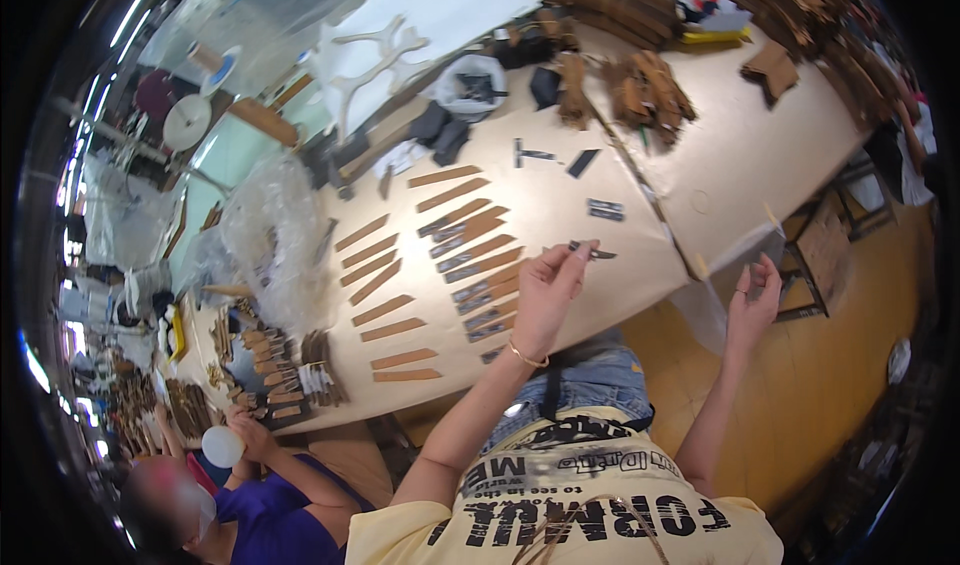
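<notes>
Small dark piece pinched above a table of brown strips

A small, slim dark piece (603,254) is held between the thumb and fingertips of the left hand (555,280), which is closed to a narrow pinch over the pale table (700,200). Whether the piece is a part or a tool cannot be told at this size. The right hand (757,295) is held well apart, just beyond the table's near edge, with its fingers loosely curled and parted; nothing is seen gripped in it. Beside it, clear plastic (708,315) is hung over the edge.

To the left of the left hand, brown strips (382,311) are laid out in two columns, and dark pieces with pale marks (462,299) are set along the nearer column. Beyond the hand, a marked dark tile (605,209), a dark rectangle (582,163) and a T-shaped dark piece (533,153) are spread separately. Bundles of brown pieces (640,90) are heaped farther back. At lower left, a white round object (222,447) is held by a co-worker in purple (270,515).
</notes>
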